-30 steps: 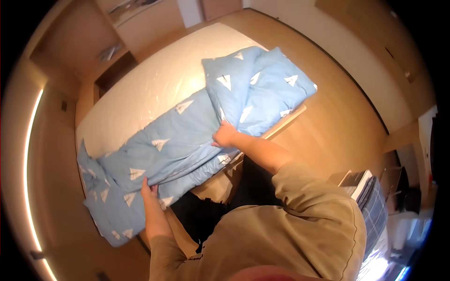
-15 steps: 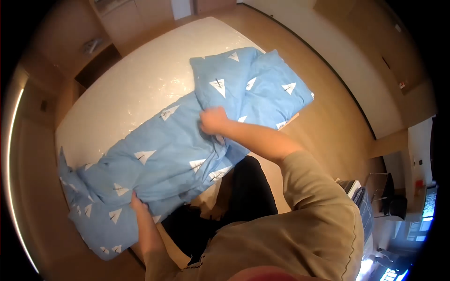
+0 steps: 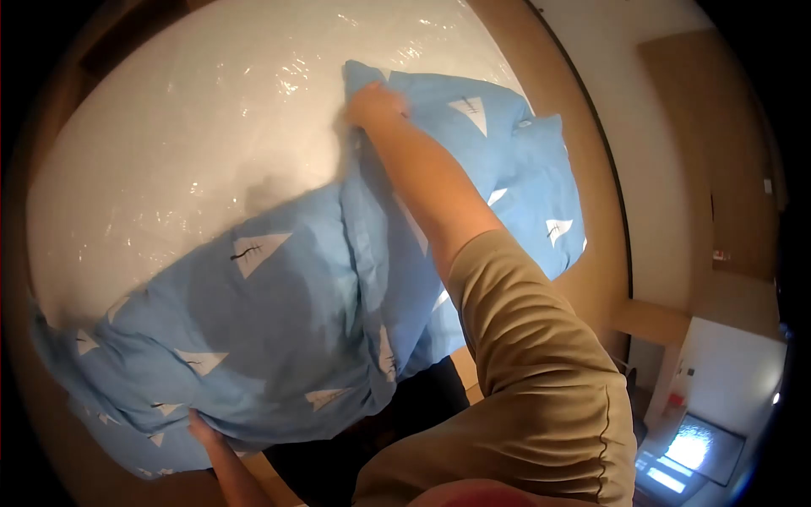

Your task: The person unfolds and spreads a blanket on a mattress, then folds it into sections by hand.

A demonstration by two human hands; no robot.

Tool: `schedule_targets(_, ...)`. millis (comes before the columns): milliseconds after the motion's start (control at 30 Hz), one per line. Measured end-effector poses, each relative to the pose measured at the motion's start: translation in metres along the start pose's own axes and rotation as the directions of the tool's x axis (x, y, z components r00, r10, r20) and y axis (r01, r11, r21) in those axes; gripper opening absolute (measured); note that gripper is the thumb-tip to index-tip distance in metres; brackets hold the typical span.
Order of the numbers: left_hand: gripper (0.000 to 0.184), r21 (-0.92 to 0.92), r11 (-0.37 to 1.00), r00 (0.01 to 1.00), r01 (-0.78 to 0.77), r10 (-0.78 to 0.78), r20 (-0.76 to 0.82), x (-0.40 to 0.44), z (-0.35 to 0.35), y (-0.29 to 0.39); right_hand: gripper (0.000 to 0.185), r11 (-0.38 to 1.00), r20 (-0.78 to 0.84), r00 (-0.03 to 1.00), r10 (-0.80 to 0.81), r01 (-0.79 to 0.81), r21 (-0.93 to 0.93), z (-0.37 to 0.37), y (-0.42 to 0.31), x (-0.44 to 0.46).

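Observation:
A blue quilt (image 3: 279,313) printed with white triangles and dark marks lies along the near side of the mattress (image 3: 169,152), its right part folded over in a thick layer. At the far corner of that folded part, my right hand (image 3: 376,105) has its fingers closed on the cloth, slightly blurred. Low on the left, my left hand (image 3: 203,429) grips the quilt's near edge. Its thumb shows on top, while the other fingers are hidden by the fabric.
Shiny clear plastic covers the mattress. Wooden floor (image 3: 604,262) runs along its right side, below a pale wall (image 3: 591,68). My legs (image 3: 380,431) stand against the near side. A bright window (image 3: 688,444) shows at the lower right.
My right hand has moved forward to the quilt's far corner, while my left hand stays at the near edge. The view has come closer to the bed.

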State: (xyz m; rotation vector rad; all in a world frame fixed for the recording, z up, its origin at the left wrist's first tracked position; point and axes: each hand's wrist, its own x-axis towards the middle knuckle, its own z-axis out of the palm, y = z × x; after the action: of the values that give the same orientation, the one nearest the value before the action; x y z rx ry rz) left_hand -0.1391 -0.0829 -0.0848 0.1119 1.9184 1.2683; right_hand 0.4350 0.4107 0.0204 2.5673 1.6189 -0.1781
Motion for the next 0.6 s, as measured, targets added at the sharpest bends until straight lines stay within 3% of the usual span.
schedule_targets(33, 0.043, -0.003, 0.999, 0.999, 0.043, -0.043, -0.018, -0.013, 0.002, -0.002, 0.065, 0.997, 0.035, 0.996, -0.081, 0.080, 0.021, 0.046, 0.015, 0.036)
schedule_targets(100, 0.042, -0.012, 0.994, 0.994, 0.106, -0.107, -0.037, -0.032, 0.013, 0.013, 0.061, 0.973, 0.072, 0.971, -0.227, 0.224, 0.048, 0.057, 0.034, 0.065)
schedule_targets(167, 0.043, -0.053, 0.984, 0.982, 0.170, -0.173, -0.071, -0.032, 0.016, 0.021, 0.061, 0.934, 0.076, 0.932, -0.355, 0.352, 0.055, -0.002, 0.059, 0.079)
schedule_targets(200, 0.043, -0.050, 0.977, 0.974, 0.208, -0.211, -0.076, -0.026, 0.010, 0.028, 0.032, 0.954, -0.101, 0.964, -0.247, 0.260, 0.150, -0.046, 0.082, 0.083)
schedule_targets(233, 0.045, -0.007, 0.981, 0.980, 0.194, -0.194, -0.051, -0.017, -0.009, 0.029, 0.027, 0.954, -0.188, 0.971, -0.150, 0.192, 0.231, -0.091, 0.108, 0.100)
schedule_targets(267, 0.047, 0.023, 0.984, 0.985, 0.174, -0.174, -0.013, 0.001, -0.027, 0.022, 0.024, 0.955, -0.398, 0.874, -0.278, 0.297, -0.014, -0.127, 0.150, 0.141)
schedule_targets(300, 0.049, 0.053, 0.987, 0.988, 0.152, -0.154, 0.027, 0.010, -0.033, 0.023, 0.019, 0.982, -0.431, 0.893, -0.132, 0.176, 0.065, -0.154, 0.219, 0.204)
schedule_targets(333, 0.051, 0.125, 0.991, 0.999, 0.041, -0.042, 0.008, 0.013, -0.029, 0.030, 0.053, 0.547, -0.498, 0.867, 0.000, 0.417, 0.726, -0.232, 0.249, 0.118)
schedule_targets(367, 0.052, 0.186, 0.980, 0.997, -0.069, 0.073, -0.015, 0.005, -0.024, 0.035, 0.052, 0.501, -0.392, 0.867, 0.307, 0.203, 0.841, -0.277, 0.259, 0.072)
schedule_targets(400, 0.053, 0.137, 0.988, 0.996, -0.071, 0.078, -0.047, 0.000, -0.017, 0.043, 0.015, 0.240, -0.640, 0.727, 0.249, 0.594, 0.768, -0.259, 0.352, 0.125)
schedule_targets(433, 0.055, 0.088, 0.993, 0.993, -0.075, 0.082, -0.079, -0.012, -0.002, 0.056, 0.016, 0.335, -0.587, 0.766, 0.262, 0.498, 0.800, -0.282, 0.393, 0.071)
schedule_targets(467, 0.055, -0.076, 0.997, 0.994, 0.027, -0.035, -0.108, -0.036, 0.030, 0.085, 0.025, 0.179, -0.505, 0.735, 0.451, 0.480, 0.859, -0.285, 0.448, 0.046)
schedule_targets(500, 0.055, -0.238, 0.963, 0.981, 0.125, -0.157, -0.117, -0.054, 0.049, 0.104, 0.030, 0.106, -0.488, 0.740, 0.462, 0.501, 0.859, -0.283, 0.482, -0.012)
schedule_targets(533, 0.056, -0.288, 0.951, 0.983, 0.114, -0.150, -0.105, -0.063, 0.053, 0.112, 0.033, 0.047, -0.478, 0.725, 0.495, 0.527, 0.849, -0.266, 0.495, -0.073)
schedule_targets(567, 0.057, -0.290, 0.948, 0.987, 0.130, -0.152, -0.056, -0.056, 0.051, 0.112, 0.029, 0.106, -0.405, 0.688, 0.602, 0.435, 0.894, -0.253, 0.478, -0.132)
schedule_targets(600, 0.058, -0.285, 0.947, 0.987, 0.150, -0.161, -0.014, -0.055, 0.038, 0.107, 0.025, 0.197, -0.264, 0.705, 0.658, 0.178, 0.964, -0.184, 0.598, -0.150)
